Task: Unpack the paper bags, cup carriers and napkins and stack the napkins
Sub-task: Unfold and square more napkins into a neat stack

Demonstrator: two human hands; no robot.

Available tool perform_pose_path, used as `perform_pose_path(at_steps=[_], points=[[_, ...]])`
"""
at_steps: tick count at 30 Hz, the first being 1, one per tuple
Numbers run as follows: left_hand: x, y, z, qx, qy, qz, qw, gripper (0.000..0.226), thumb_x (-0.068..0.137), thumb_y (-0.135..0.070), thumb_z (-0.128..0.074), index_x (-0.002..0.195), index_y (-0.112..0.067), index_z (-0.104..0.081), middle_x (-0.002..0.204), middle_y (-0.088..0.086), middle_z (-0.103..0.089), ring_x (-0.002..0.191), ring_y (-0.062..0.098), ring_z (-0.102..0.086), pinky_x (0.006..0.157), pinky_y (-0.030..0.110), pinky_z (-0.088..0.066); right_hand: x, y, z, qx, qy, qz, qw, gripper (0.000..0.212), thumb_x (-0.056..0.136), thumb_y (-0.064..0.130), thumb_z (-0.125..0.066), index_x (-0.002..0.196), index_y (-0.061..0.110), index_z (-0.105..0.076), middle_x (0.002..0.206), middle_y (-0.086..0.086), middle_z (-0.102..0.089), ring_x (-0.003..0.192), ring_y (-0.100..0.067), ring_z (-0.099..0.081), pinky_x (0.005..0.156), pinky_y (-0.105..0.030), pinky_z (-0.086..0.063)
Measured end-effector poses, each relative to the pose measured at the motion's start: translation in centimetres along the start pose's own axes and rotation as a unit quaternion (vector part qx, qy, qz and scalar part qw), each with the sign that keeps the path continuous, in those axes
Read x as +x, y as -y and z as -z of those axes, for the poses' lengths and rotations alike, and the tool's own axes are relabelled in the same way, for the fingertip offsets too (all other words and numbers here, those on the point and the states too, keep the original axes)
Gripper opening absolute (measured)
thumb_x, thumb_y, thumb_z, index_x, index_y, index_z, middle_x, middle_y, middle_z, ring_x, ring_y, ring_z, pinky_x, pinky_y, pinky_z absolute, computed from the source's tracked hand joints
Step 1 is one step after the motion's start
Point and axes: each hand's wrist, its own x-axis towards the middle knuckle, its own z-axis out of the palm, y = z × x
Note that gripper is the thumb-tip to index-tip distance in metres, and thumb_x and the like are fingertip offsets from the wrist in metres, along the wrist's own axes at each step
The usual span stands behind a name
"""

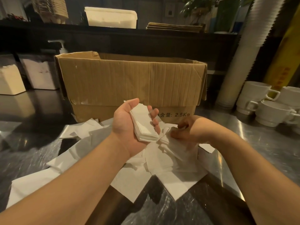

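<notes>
My left hand (125, 125) is palm up in the middle of the view and holds a small stack of folded white napkins (142, 124). Just to its right, my right hand (181, 127) reaches down into a loose pile of white napkins (168, 155) on the metal counter, fingers pinched on some of them. The pile lies on spread white wrapping paper (126, 181). Behind both hands stands an open brown cardboard box (129, 82); its inside is hidden.
Stacked white mugs (266, 104) stand at the right, beside a tall sleeve of white cups (243, 52). White containers (11, 82) sit at the left. On the dark back shelf (113, 33) are a white tub (112, 17), flat brown paper bags (175, 27) and stacked cup carriers (52, 8).
</notes>
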Motion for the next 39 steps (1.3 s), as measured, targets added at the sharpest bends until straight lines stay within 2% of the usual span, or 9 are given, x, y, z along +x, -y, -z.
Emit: perform_pose_path(at_steps=[8,14,18,22,25,28,31,34,39], points=[[-0.1,0.0,0.0,0.009,-0.005,0.004,1.0,0.035,0.087,-0.041,-0.055,0.105,-0.011,-0.057,0.09,0.01,-0.063,0.068,0.024,-0.05,0.068,0.032,-0.041,0.2,-0.1,0.1,0.08,-0.012,-0.004,0.997,0.053,0.088,0.042,-0.077,0.134,0.022,-0.062,0.116,0.003,-0.065,0.104,-0.021,-0.062,0.084,-0.029,-0.051],[-0.1,0.0,0.0,0.011,-0.005,0.002,1.0,0.034,0.087,-0.04,-0.054,0.102,-0.01,-0.058,0.09,0.01,-0.063,0.067,0.024,-0.05,0.067,0.032,-0.041,0.2,-0.2,-0.1,0.078,-0.015,-0.012,0.997,0.048,0.09,0.04,-0.075,0.133,0.023,-0.065,0.115,0.002,-0.067,0.099,-0.02,-0.064,0.076,-0.025,-0.049],[-0.1,0.1,0.0,0.012,-0.006,0.002,1.0,0.034,0.087,-0.04,-0.055,0.103,-0.01,-0.058,0.09,0.01,-0.064,0.067,0.025,-0.051,0.067,0.032,-0.041,0.2,-0.3,0.1,0.13,-0.044,0.005,0.991,0.045,0.088,0.023,-0.077,0.131,0.02,-0.064,0.114,-0.002,-0.067,0.096,-0.022,-0.064,0.076,-0.029,-0.056],[0.0,0.0,0.0,0.018,-0.003,-0.002,1.0,0.036,0.08,-0.038,-0.058,0.103,-0.01,-0.058,0.09,0.01,-0.064,0.067,0.025,-0.052,0.065,0.031,-0.043,-0.1,0.0,0.5,0.185,-0.095,0.022,0.978,0.022,0.096,0.019,-0.068,0.118,0.017,-0.068,0.101,-0.002,-0.068,0.09,-0.021,-0.065,0.069,-0.029,-0.055],[0.1,-0.1,0.1,0.035,-0.013,-0.011,0.999,0.034,0.078,-0.038,-0.06,0.096,-0.01,-0.06,0.088,0.01,-0.064,0.067,0.026,-0.053,0.07,0.034,-0.045,-1.2,0.3,1.5,0.345,-0.02,0.053,0.937,0.014,0.094,0.014,-0.071,0.108,0.011,-0.069,0.105,-0.009,-0.074,0.09,-0.025,-0.074,0.077,-0.035,-0.062],[0.2,-0.2,-0.1,0.045,-0.016,-0.028,0.998,0.027,0.086,-0.035,-0.059,0.085,-0.008,-0.062,0.082,0.011,-0.065,0.07,0.027,-0.056,0.089,0.043,-0.041,-2.6,0.4,2.8,0.483,0.112,0.122,0.86,0.032,0.085,0.017,-0.072,0.112,0.0,-0.067,0.107,-0.011,-0.074,0.094,-0.025,-0.075,0.074,-0.033,-0.063],[-0.3,0.0,-0.5,0.098,0.013,0.009,0.995,0.036,0.091,-0.037,-0.055,0.102,-0.005,-0.069,0.096,0.014,-0.069,0.084,0.031,-0.063,0.088,0.043,-0.05,-3.0,0.8,2.7,0.514,0.135,0.176,0.829,0.027,0.089,0.021,-0.074,0.107,0.003,-0.067,0.105,-0.013,-0.071,0.095,-0.027,-0.073,0.075,-0.034,-0.061],[-0.9,0.6,-0.8,0.134,0.084,0.058,0.986,0.058,0.099,-0.044,-0.047,0.136,-0.003,-0.065,0.121,0.019,-0.063,0.1,0.035,-0.062,0.1,0.05,-0.048,-2.7,1.6,1.4,0.473,0.047,0.183,0.86,0.012,0.093,0.024,-0.072,0.096,0.012,-0.073,0.099,-0.008,-0.073,0.09,-0.028,-0.067,0.082,-0.04,-0.054],[-1.1,0.9,-0.9,0.157,0.101,0.069,0.98,0.071,0.092,-0.07,-0.051,0.12,-0.01,-0.075,0.115,0.019,-0.066,0.106,0.037,-0.064,0.1,0.052,-0.05,-2.9,2.7,0.0,0.428,-0.008,0.149,0.891,0.011,0.092,0.026,-0.073,0.099,0.018,-0.075,0.094,0.001,-0.075,0.087,-0.02,-0.074,0.068,-0.026,-0.058]])
